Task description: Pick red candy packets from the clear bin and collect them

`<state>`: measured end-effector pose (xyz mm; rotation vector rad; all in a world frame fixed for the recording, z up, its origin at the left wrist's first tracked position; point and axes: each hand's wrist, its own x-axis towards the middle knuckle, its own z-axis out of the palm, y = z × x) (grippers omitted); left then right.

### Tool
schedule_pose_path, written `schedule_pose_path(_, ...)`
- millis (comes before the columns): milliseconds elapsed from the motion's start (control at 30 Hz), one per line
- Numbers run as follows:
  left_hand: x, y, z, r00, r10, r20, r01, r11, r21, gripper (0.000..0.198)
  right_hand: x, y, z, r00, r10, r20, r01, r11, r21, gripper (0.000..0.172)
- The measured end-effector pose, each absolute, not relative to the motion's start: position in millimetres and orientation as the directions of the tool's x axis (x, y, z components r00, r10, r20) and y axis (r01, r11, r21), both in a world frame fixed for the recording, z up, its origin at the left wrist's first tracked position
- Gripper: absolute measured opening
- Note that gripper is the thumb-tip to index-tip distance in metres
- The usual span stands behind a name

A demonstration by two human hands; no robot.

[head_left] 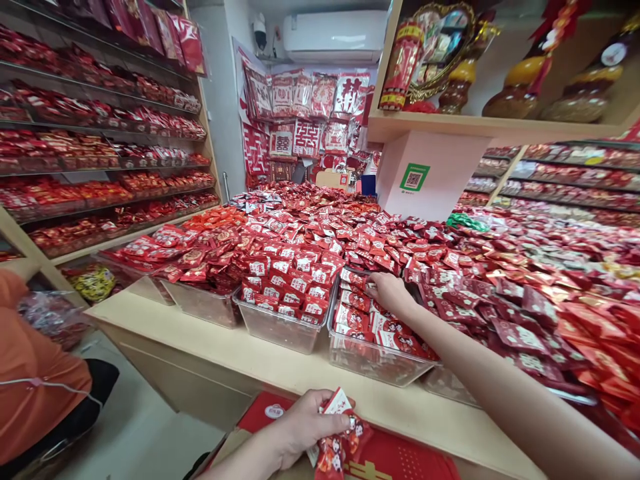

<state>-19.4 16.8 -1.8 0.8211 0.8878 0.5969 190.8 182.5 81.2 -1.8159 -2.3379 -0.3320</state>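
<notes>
My left hand is closed round several small red and white candy packets printed with cartoon figures, low in front of the counter. My right hand reaches into a clear plastic bin, its fingers curled down at the back among rows of matching red packets. What its fingertips grip is hidden behind the hand. Left of this bin stands another clear bin, filled with neat rows of red packets with white labels.
A wooden counter bears heaps of red packets. Below its edge lies a red printed box or bag. A person in an orange shirt is at the left. An overhanging wooden shelf holds bottles; stocked shelves line the left wall.
</notes>
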Motion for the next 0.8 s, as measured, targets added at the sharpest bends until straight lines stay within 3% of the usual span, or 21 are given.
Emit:
schedule_pose_path(333, -20, 16, 1, 0.515, 0.741, -0.431, -0.111, 0.556, 0.824, 0.043, 194, 185, 86, -0.269, 0.959, 0.09, 0.947, 0.246, 0.206, 0.019)
schedule_pose_path(700, -19, 15, 1, 0.52, 0.741, -0.425, -0.1, 0.547, 0.831, 0.039, 204, 186, 91, -0.212, 0.973, 0.095, 0.975, 0.203, 0.092, 0.022)
schedule_pose_path(800, -20, 15, -1, 0.518, 0.738, -0.432, -0.089, 0.549, 0.831, 0.039, 201, 184, 91, -0.166, 0.969, 0.182, 0.984, 0.152, 0.089, 0.017)
